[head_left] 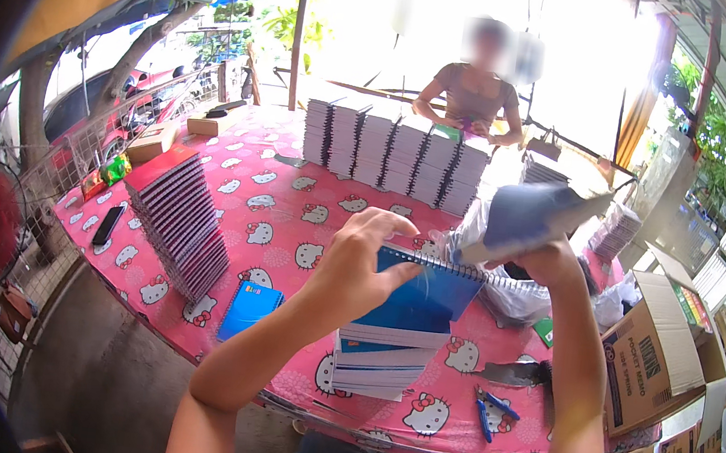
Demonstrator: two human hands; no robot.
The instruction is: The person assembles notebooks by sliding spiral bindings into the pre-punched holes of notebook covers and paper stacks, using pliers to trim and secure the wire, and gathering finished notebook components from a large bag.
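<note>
A bright blue notebook cover (pixel 427 296) with a wire spiral (pixel 453 264) along its upper edge is tilted over a small stack of white-paged notebooks (pixel 388 364) in front of me. My left hand (pixel 368 258) is at the spiral's left end, thumb on the cover and forefinger arched above; its other fingers are partly hidden. Raised at the right, my right hand (pixel 542 261) grips a dark blue booklet-like thing (pixel 530 217), blurred by motion. The spiral's loose right end runs towards that hand. Another blue spiral notebook (pixel 250 310) lies to the left.
Tall notebook stacks stand at left (pixel 180 224) and back (pixel 389 153). Blue-handled pliers (pixel 489 413) lie near the front edge. A phone (pixel 109 224) rests at far left. Clear plastic bags (pixel 507 297) and an opened carton (pixel 652 358) are at right. A person (pixel 476 96) sits opposite.
</note>
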